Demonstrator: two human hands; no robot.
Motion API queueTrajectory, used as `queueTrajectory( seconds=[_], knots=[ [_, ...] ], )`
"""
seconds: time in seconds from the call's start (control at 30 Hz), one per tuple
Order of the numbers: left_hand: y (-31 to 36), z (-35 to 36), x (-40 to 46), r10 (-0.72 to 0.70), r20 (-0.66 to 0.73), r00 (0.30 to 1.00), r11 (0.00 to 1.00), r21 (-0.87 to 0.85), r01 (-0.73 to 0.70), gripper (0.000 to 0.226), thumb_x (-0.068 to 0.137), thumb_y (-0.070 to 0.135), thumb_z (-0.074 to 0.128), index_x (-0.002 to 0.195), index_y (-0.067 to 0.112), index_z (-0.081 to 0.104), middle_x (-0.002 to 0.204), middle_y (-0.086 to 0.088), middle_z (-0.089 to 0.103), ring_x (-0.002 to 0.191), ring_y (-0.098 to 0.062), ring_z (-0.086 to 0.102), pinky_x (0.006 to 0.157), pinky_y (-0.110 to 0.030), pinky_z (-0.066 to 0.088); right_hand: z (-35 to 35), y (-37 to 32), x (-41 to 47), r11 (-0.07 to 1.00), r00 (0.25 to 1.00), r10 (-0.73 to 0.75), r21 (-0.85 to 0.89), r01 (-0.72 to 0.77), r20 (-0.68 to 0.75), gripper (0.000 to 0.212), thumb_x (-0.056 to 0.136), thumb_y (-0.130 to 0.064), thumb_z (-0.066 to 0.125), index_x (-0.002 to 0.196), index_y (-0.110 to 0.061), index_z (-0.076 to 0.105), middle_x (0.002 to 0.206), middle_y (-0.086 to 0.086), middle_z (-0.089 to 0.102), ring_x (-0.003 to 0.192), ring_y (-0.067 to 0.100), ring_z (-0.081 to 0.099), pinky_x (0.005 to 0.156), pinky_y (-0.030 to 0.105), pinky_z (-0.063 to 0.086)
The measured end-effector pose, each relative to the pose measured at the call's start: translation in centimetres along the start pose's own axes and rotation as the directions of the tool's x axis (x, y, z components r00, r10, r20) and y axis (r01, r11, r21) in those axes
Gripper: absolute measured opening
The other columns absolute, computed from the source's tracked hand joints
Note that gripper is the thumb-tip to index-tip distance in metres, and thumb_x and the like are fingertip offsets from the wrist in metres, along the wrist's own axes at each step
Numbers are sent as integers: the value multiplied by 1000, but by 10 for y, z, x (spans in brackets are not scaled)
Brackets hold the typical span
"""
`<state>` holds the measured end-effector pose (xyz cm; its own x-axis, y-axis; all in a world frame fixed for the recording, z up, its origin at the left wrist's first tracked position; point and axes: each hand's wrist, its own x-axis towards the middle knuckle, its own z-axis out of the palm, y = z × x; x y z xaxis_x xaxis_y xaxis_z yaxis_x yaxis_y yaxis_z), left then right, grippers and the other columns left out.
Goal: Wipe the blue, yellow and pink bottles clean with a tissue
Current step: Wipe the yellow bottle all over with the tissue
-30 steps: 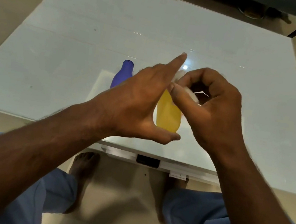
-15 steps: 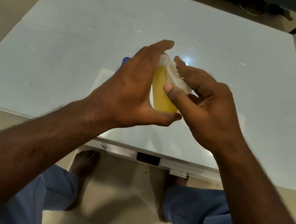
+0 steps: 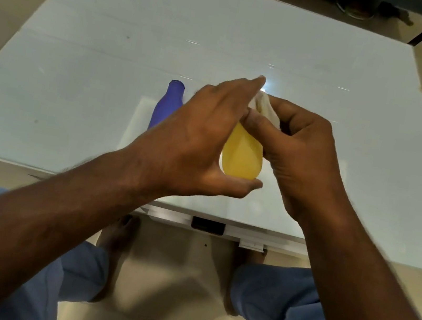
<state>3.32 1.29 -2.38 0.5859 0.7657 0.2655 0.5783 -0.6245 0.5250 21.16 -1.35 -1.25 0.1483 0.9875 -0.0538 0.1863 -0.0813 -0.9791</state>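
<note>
— Yellow, translucent plastic, rounded at the base and narrowing upward: that is the yellow bottle (image 3: 242, 156), held up above the near middle of the pale frosted-glass table (image 3: 87, 62). Whether anything is inside it I cannot tell.

— And who holds it?

— The left hand (image 3: 196, 141) cups it, thumb under the base, fingers stretched up along its far side. The right hand (image 3: 302, 152) curls round a crumpled white tissue (image 3: 265, 109) and pinches it over the bottle's neck, which is hidden.

— The other bottles?

— A smooth, matte blue bottle (image 3: 167, 104) with an open, uncapped mouth stands upright on the table just left of the left hand, its lower part hidden behind that hand. No pink one shows.

— Room around them?

— The glossy tabletop spreads bare toward its far edge and both side edges, with small light glints near the middle. Along the near edge runs a white frame with a dark latch (image 3: 207, 225). Below it, beige floor tiles (image 3: 178, 273), bare feet, and blue trouser legs (image 3: 289, 305).
</note>
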Motion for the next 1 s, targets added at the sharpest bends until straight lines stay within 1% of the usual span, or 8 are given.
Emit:
queueTrajectory(
  seconds=[0.23,0.33,0.43,0.6,0.67,0.8,0.9,1.0],
  knots=[
    [-7,-10,5,-25,-27,999,985,-173,20,119,66,71,81,157,12,31,153,0,43,133,-10,47,107,-26,48,1,-11,3,911,972,216,339,-235,91,29,100,-26,70,123,-9,77,109,4,83,96,18,80,81,38,66],
    [-13,-11,4,-57,-22,998,991,-121,54,126,63,75,80,159,13,27,154,1,45,133,-9,48,110,-26,46,6,-5,-2,1000,1000,15,-16,-15,-3,31,105,-28,66,134,-21,73,123,-8,79,112,8,76,95,30,63],
    [-20,-14,6,-91,-59,994,995,-53,88,128,62,75,79,160,11,27,153,-2,49,135,-16,50,112,-40,46,13,-2,-10,928,972,-223,-290,233,68,45,104,-21,59,149,-26,61,143,-10,69,119,-4,67,95,12,53],
    [-29,-33,7,-229,-148,962,973,-40,225,133,56,83,72,160,13,27,151,-7,53,133,-25,54,111,-43,47,14,1,-22,865,908,-363,-286,412,208,44,96,-25,57,138,-21,69,151,-4,63,144,7,56,121,62,40],
    [-22,-29,4,-190,-110,976,982,-13,189,133,58,81,73,161,13,26,150,-7,53,131,-24,54,108,-31,44,16,0,-21,859,905,-329,-314,405,268,49,103,-30,52,150,-19,58,164,-4,49,156,6,39,128,64,29],
    [-12,-13,1,-100,-50,994,995,-17,99,125,66,72,75,160,6,26,146,-7,57,126,-16,51,102,-6,27,22,-4,-19,868,903,-200,-359,344,381,60,112,-37,41,167,-25,23,179,-7,7,164,-1,4,136,33,8],
    [-24,-22,8,-185,-102,977,983,-15,184,118,72,72,69,161,9,23,142,-8,59,123,-20,57,100,-21,37,27,-3,-25,854,860,-233,-327,404,455,55,110,-26,43,164,-15,36,177,-1,20,165,5,9,126,9,-1],
    [-22,-23,7,-141,-87,986,990,14,143,120,72,67,74,161,5,23,135,-10,63,114,-16,59,97,-14,36,29,0,-24,829,847,-240,-354,433,474,55,110,-23,42,164,-15,37,177,-2,21,165,5,8,126,9,-6]
  ],
)
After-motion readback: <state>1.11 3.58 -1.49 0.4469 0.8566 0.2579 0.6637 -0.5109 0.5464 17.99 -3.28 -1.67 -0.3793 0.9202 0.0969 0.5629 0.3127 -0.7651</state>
